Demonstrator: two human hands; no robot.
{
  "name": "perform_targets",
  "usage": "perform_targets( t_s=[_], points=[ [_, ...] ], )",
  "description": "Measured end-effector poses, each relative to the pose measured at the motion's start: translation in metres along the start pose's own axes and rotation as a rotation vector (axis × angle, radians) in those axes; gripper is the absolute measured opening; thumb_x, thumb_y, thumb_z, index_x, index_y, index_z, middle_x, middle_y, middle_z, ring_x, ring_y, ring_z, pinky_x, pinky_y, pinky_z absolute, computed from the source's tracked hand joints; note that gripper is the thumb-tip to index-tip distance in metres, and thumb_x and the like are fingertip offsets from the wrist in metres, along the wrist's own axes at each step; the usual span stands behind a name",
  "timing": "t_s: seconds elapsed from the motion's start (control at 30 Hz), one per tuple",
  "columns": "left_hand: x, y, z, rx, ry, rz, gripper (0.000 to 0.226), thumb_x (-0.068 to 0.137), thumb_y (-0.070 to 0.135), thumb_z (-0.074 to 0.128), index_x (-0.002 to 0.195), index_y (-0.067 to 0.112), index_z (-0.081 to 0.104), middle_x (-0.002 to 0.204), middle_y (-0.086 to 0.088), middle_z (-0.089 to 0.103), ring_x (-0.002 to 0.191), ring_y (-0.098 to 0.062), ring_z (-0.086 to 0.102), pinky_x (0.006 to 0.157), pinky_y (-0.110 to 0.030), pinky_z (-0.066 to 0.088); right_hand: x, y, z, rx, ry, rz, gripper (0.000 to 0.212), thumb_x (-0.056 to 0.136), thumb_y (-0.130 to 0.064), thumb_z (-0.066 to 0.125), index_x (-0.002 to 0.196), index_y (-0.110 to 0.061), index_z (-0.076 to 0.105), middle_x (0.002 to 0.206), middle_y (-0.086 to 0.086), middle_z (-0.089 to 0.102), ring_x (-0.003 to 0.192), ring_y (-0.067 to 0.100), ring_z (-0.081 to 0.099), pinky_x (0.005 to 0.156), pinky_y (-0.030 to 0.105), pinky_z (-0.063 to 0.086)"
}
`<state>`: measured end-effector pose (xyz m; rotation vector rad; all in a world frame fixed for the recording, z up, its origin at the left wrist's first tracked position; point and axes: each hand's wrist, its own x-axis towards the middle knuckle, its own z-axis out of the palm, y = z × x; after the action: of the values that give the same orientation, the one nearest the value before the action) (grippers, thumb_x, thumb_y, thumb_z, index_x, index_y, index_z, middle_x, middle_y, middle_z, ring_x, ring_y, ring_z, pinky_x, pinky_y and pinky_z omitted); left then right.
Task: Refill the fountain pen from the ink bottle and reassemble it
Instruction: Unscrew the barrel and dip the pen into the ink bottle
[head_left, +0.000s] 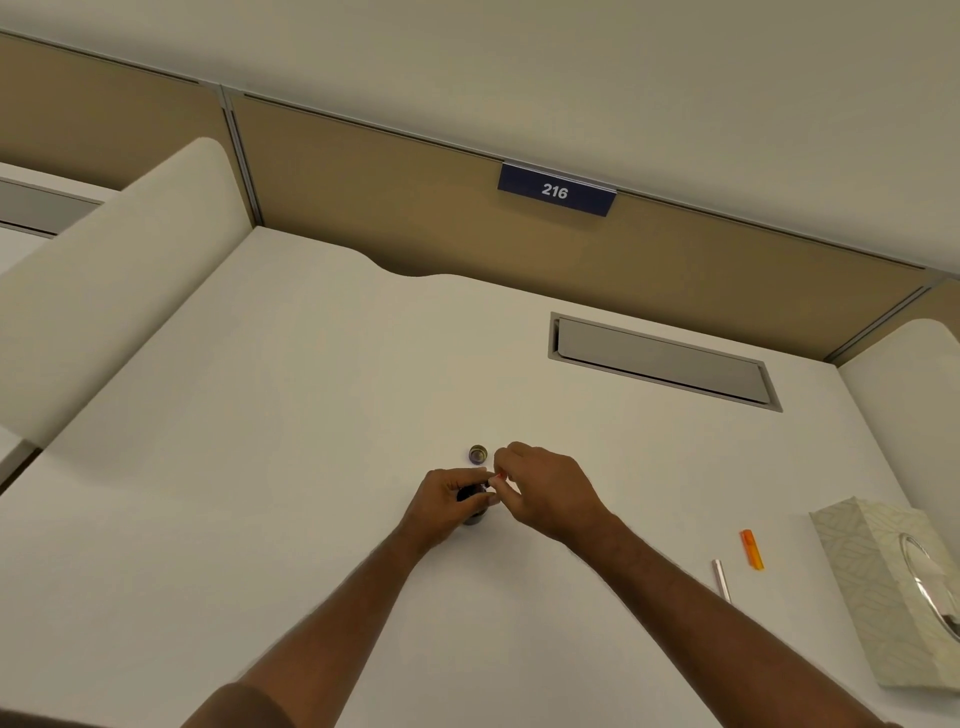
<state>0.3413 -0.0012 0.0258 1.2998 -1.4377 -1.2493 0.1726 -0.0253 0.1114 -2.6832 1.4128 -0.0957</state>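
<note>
A small dark ink bottle (474, 514) stands on the white desk (260, 467), and my left hand (447, 499) grips it around its upper part. Directly over the bottle's mouth, my right hand (545, 488) pinches a small pen part with a red-orange end (500, 475); most of that part is hidden by my fingers. The bottle's round cap (478, 454) lies on the desk just behind the hands. An orange pen piece (751, 549) and a slim silver pen piece (721, 579) lie on the desk to the right.
A patterned tissue box (883, 597) sits at the right edge of the desk. A grey cable hatch (660, 361) is set into the desk at the back right. Tan partition panels with a "216" sign (556, 189) close off the back.
</note>
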Motion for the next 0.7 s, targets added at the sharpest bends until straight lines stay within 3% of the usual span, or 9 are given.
perform_targets(
  t_s=[0.07, 0.17, 0.37, 0.53, 0.7],
  points=[
    [0.002, -0.003, -0.002, 0.008, -0.006, -0.035, 0.029, 0.078, 0.038, 0.077, 0.107, 0.037, 0.077, 0.098, -0.009, 0.077, 0.092, -0.029, 0.070, 0.085, -0.035, 0.055, 0.001, 0.000, -0.005, 0.011, 0.024, 0.010, 0.019, 0.094, -0.039, 0.047, 0.096, -0.022, 0.056, 0.092, -0.006, 0.060, 0.074, 0.017, 0.057, 0.059, 0.031, 0.043],
    [0.002, -0.003, -0.003, -0.007, -0.004, -0.084, 0.035, 0.075, 0.033, 0.083, 0.109, 0.040, 0.074, 0.104, -0.003, 0.077, 0.098, -0.023, 0.069, 0.085, -0.023, 0.053, 0.001, 0.002, -0.012, 0.036, 0.034, 0.020, 0.017, 0.093, -0.039, 0.049, 0.093, -0.024, 0.056, 0.090, -0.007, 0.060, 0.072, 0.016, 0.056, 0.059, 0.031, 0.045],
    [-0.002, 0.008, -0.008, -0.010, -0.033, -0.088, 0.055, 0.074, 0.027, 0.085, 0.126, 0.033, 0.067, 0.118, 0.022, 0.070, 0.113, 0.004, 0.063, 0.099, -0.017, 0.043, -0.005, 0.008, -0.021, 0.111, 0.037, 0.091, 0.014, 0.092, -0.041, 0.052, 0.089, -0.027, 0.054, 0.087, -0.009, 0.059, 0.068, 0.011, 0.052, 0.061, 0.028, 0.044],
    [-0.005, 0.008, -0.014, 0.006, -0.050, -0.089, 0.074, 0.069, 0.035, 0.085, 0.138, 0.029, 0.057, 0.127, 0.017, 0.068, 0.124, -0.003, 0.059, 0.108, -0.033, 0.045, -0.015, 0.015, -0.023, 0.228, 0.076, 0.188, 0.013, 0.090, -0.040, 0.056, 0.083, -0.030, 0.053, 0.081, -0.013, 0.058, 0.069, 0.010, 0.056, 0.062, 0.027, 0.047],
    [-0.010, 0.009, -0.020, 0.045, -0.070, -0.071, 0.078, 0.069, 0.022, 0.086, 0.139, 0.033, 0.053, 0.134, 0.018, 0.063, 0.130, -0.001, 0.054, 0.110, -0.041, 0.044, -0.025, 0.020, -0.025, 0.392, 0.135, 0.308, 0.014, 0.088, -0.037, 0.059, 0.078, -0.029, 0.055, 0.078, -0.014, 0.061, 0.069, 0.008, 0.060, 0.063, 0.030, 0.051]
  ],
)
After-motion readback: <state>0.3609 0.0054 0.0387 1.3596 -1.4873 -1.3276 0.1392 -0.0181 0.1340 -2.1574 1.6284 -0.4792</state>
